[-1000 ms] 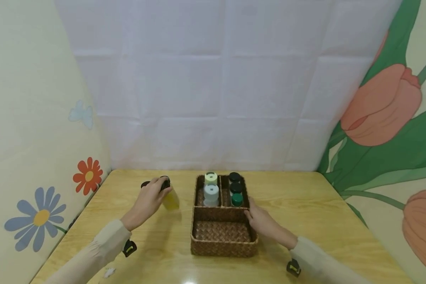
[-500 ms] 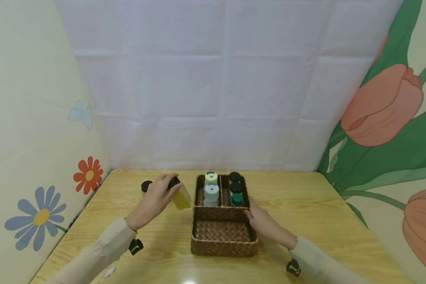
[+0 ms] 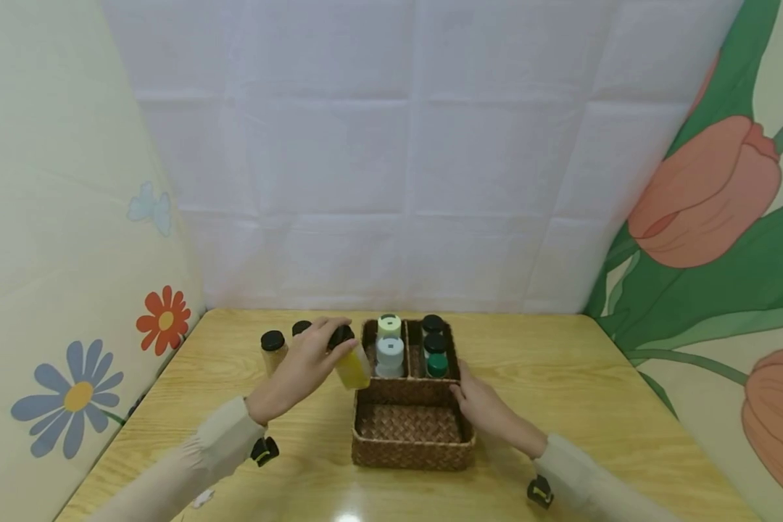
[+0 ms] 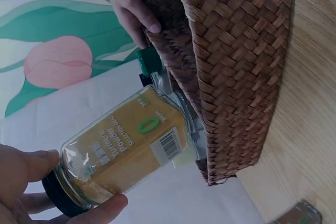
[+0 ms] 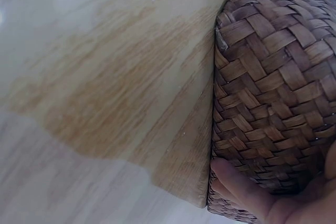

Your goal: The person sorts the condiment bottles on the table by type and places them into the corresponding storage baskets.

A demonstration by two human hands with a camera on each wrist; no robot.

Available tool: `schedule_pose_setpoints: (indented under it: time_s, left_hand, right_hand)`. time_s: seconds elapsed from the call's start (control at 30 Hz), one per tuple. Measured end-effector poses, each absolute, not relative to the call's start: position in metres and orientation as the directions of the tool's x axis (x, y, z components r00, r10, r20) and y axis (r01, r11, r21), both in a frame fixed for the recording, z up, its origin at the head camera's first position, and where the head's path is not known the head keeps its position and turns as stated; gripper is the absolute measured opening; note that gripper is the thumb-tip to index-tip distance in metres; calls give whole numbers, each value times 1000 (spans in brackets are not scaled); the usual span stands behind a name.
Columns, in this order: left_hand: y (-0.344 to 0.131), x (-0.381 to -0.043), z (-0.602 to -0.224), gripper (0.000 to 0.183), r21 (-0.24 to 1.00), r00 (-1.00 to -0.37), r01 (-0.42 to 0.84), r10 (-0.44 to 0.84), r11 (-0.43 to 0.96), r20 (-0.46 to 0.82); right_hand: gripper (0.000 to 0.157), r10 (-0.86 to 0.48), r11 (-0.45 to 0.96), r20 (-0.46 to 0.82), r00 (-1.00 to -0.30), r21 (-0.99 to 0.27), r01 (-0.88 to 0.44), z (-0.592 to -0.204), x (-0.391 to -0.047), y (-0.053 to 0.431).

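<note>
My left hand (image 3: pixel 300 373) holds a glass jar of turmeric powder (image 4: pixel 126 150) by its black lid. The jar (image 3: pixel 354 368) tilts in the air at the left side of a brown woven basket (image 3: pixel 412 455), its base toward the basket. On the basket's right side, my right hand (image 3: pixel 486 409) grips the wall near the divider, with fingers (image 5: pixel 239 187) against the outer weave. In the back left compartment stand a white-capped bottle (image 3: pixel 389 351) and a pale yellow-capped one (image 3: pixel 388 325). Back right holds black-lidded jars (image 3: pixel 433 344) and a green-capped jar (image 3: pixel 437 365). The front compartment shows its bare woven floor.
Left of the basket, a black-lidded jar (image 3: pixel 273 351) stands on the wooden table (image 3: pixel 535 362), with another black lid (image 3: pixel 301 328) partly hidden behind my left hand. A small white scrap (image 3: pixel 203 498) lies near the front left. A white cloth (image 3: pixel 391 159) hangs behind.
My left hand has carried the turmeric jar rightward from beside the other jars to the basket's left edge. Those jars are now less covered. The right hand and basket stay put.
</note>
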State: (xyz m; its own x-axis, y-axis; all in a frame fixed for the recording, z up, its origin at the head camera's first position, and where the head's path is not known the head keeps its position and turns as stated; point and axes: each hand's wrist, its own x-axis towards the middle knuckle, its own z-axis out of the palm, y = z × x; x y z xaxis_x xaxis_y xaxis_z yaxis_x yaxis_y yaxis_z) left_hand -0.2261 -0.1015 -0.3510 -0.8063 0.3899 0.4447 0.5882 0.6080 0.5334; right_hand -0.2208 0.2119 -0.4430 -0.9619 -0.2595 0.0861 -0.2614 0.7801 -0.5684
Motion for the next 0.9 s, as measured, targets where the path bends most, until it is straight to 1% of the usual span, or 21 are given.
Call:
schedule_pose_setpoints:
  time_s: [0.23,0.43,0.7,0.9]
  left_hand:
    - [-93,-227,-351,40,531,-775,631,435,566,457]
    - [-87,-225,-351,41,530,-752,659,475,534,457]
    - [-82,-224,-361,43,566,-782,619,495,545,379]
    - [-79,-225,-371,44,571,-766,632,534,524,357]
  right_hand:
    - [62,-256,782,74,-964,-570,-251,-443,-220,212]
    - [60,-260,777,99,-961,-570,-269,-443,-220,213]
    - [62,-256,779,76,-964,-574,-252,-444,-221,213]
    - [61,-255,775,86,-963,-577,-257,-445,-221,213]
